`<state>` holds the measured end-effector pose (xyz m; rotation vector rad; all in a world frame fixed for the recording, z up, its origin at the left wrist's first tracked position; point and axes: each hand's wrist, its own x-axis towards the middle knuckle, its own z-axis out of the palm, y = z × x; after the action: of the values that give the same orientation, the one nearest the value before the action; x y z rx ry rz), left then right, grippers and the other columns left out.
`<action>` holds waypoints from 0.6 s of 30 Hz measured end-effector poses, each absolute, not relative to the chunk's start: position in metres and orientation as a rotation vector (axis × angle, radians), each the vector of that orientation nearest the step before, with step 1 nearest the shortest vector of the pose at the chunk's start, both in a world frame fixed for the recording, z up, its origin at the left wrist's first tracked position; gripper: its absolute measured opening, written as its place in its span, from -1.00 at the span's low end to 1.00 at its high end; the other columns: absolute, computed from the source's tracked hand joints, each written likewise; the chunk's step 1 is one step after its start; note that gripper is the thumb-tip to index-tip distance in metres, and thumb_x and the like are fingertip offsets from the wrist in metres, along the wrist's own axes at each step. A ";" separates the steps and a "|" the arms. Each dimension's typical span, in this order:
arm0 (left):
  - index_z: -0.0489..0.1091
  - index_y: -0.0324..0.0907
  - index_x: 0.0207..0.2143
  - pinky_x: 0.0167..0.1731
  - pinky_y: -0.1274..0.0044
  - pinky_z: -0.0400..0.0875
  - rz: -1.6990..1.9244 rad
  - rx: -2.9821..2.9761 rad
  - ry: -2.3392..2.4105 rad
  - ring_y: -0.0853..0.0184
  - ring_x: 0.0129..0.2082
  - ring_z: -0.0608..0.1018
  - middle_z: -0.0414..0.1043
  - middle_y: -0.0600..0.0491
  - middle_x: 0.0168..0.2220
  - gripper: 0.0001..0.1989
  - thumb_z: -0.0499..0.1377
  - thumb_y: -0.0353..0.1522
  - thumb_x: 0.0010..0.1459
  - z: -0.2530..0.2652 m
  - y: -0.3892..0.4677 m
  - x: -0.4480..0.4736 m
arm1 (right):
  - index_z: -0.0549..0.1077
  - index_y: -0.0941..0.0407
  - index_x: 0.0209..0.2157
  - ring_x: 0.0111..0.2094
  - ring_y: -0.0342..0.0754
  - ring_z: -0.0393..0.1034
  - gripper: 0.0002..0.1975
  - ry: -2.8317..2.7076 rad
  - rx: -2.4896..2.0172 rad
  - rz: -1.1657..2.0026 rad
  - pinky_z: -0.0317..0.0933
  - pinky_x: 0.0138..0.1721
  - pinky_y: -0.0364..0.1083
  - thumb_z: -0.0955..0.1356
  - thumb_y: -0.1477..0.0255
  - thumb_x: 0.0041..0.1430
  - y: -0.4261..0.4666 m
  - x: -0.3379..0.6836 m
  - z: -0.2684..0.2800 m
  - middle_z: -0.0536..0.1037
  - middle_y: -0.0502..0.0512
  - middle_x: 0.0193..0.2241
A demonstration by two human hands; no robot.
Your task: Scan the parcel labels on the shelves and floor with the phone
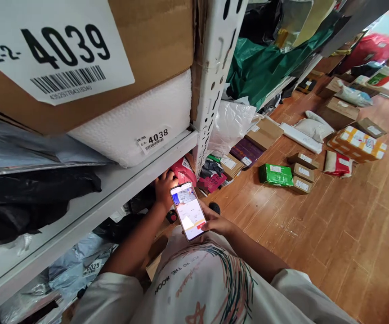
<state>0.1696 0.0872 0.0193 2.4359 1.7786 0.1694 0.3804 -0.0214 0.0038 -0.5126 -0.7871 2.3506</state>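
My right hand (217, 222) is closed around a smartphone (186, 211), holding it tilted in front of my chest. The thumb lies on the lower right of the lit screen, by a red button, and the screen shows a camera picture at the top with lines of text below. Just past the phone, my left hand (166, 186) has its fingers bent at the near side of a red plastic parcel (185, 171). It appears to grip that parcel, though the phone hides part of the contact. A bright light falls on these fingers.
At left, a metal shelf (120, 182) bears a brown carton (160, 40) labelled 4039 over a white bubble-wrapped parcel (113, 135) labelled 4038. Its perforated post (211, 85) stands close ahead. On the wooden floor (329, 243) lie a green box (275, 174), small cartons (302, 172) and other parcels.
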 end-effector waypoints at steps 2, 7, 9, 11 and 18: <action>0.50 -0.13 -0.36 0.20 0.08 0.07 0.124 2.491 1.813 0.03 0.02 0.40 0.47 -0.10 -0.11 -0.86 0.15 -0.33 0.18 0.014 0.092 0.169 | -0.10 -0.12 0.36 -0.23 0.05 0.53 0.05 -0.763 -0.521 2.338 0.40 -0.51 -0.16 0.47 0.52 -0.08 -0.026 0.386 0.001 0.48 0.20 0.08; 0.42 -0.16 -0.22 0.22 0.19 0.06 0.447 2.334 1.852 0.08 0.10 0.38 0.47 -0.08 -0.04 -0.82 0.13 -0.26 0.22 0.007 0.079 0.172 | -0.16 -0.08 0.35 -0.21 0.15 0.56 0.03 -0.712 -0.570 2.274 0.36 -0.59 -0.18 0.42 0.51 -0.08 -0.031 0.402 -0.004 0.55 0.21 -0.02; 0.35 -0.22 0.03 0.23 0.14 0.01 0.508 2.175 2.056 0.02 0.10 0.40 0.46 -0.16 0.02 -0.57 0.04 -0.11 0.29 0.012 0.080 0.185 | -0.14 -0.06 0.35 -0.19 0.19 0.57 0.01 -0.717 -0.591 2.259 0.40 -0.59 -0.14 0.41 0.50 -0.08 -0.031 0.411 -0.007 0.55 0.23 -0.02; 0.17 -0.34 0.22 0.20 0.07 0.02 0.427 2.072 2.255 -0.07 0.07 0.42 0.42 -0.31 0.06 -0.27 0.04 0.03 0.23 0.016 0.091 0.201 | -0.10 -0.05 0.34 -0.19 0.19 0.56 -0.02 -0.729 -0.599 2.258 0.41 -0.59 -0.13 0.40 0.50 -0.08 -0.028 0.421 -0.010 0.55 0.22 -0.04; 0.22 0.05 0.29 0.01 0.13 0.20 0.149 2.010 2.482 -0.04 -0.03 0.47 0.43 -0.23 -0.01 -0.45 0.02 -0.08 0.28 0.004 0.125 0.218 | -0.08 -0.08 0.31 -0.22 0.16 0.56 -0.06 -0.761 -0.646 2.319 0.39 -0.62 -0.15 0.39 0.50 -0.07 -0.006 0.451 -0.008 0.55 0.20 -0.03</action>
<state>0.2175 0.1251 0.0040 2.0103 2.4824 0.1486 0.4514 -0.0056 -0.0082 -0.6461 -0.7609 2.3186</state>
